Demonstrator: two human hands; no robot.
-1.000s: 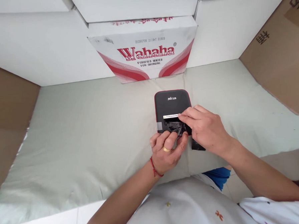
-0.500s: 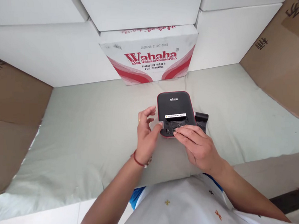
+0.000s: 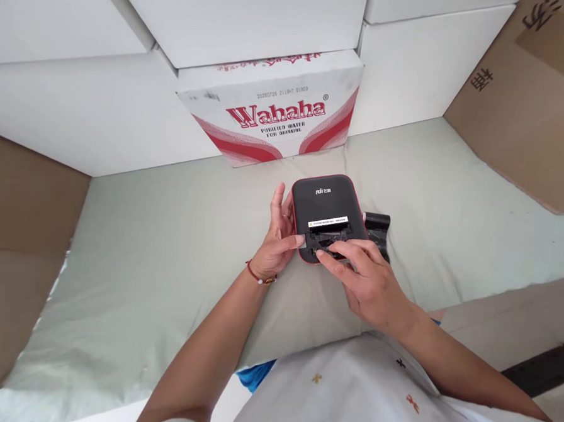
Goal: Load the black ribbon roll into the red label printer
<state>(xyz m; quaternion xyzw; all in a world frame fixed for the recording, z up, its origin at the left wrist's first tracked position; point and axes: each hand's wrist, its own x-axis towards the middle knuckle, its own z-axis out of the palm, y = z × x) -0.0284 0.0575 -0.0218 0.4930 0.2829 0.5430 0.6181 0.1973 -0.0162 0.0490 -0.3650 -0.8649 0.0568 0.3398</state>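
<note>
Near frame center, the left hand [image 3: 279, 237] is holding the device [image 3: 327, 204]. The right hand [image 3: 371, 284] is touching its film [image 3: 333, 237], grip indeterminable.

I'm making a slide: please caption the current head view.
Left hand and right hand at a black, red-edged device in front of a Wahaha carton.

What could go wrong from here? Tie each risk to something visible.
The crinkled black film at the right hand might crease further or tear. The black roll lies close beside the black device, near that hand, so a bump could perhaps shift it.
</note>
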